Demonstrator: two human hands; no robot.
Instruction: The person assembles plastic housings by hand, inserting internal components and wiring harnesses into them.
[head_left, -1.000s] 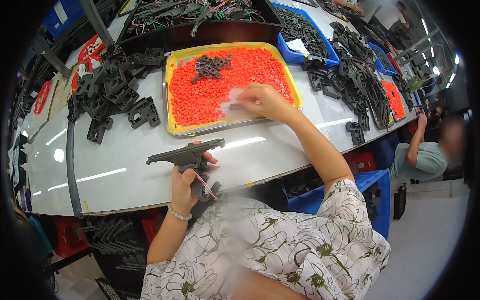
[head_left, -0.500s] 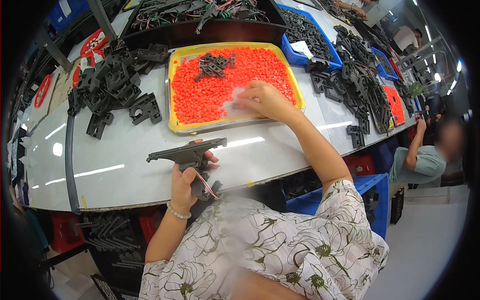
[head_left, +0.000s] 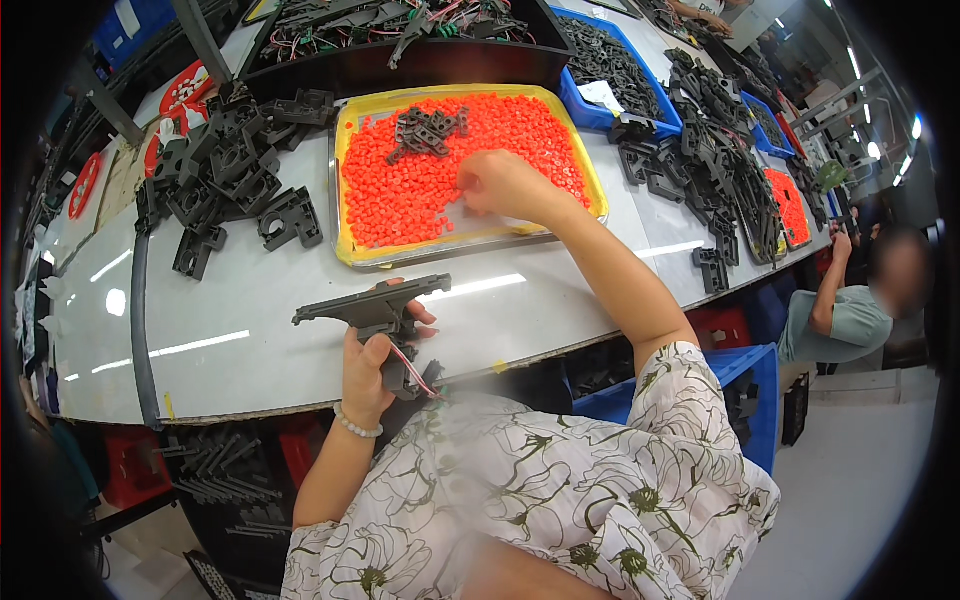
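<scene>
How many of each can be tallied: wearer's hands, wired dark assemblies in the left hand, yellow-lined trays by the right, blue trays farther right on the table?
Left hand and right hand: 2
Wired dark assembly: 1
Yellow-lined tray: 1
Blue trays: 2
Total: 6

The person wears a white short-sleeved floral top (head_left: pixel 590 470), its cloth light and loose, gathering in soft folds at the side. Over it runs a print of large open blossoms, drawn in thin, sketchy olive lines — the petals merely outlined, the flower centres (head_left: pixel 648 497) filled in as dense, spiky dark-green patches. The right sleeve (head_left: pixel 665 385) is wide and ends near the elbow; the left sleeve (head_left: pixel 318 545) carries the same pattern. The left hand (head_left: pixel 365 375) and right hand (head_left: pixel 497 187) are bare — a single-row bracelet (head_left: pixel 357 427) of pale, round beads circles the left wrist. A hazy blur veils part of the top's front.
</scene>
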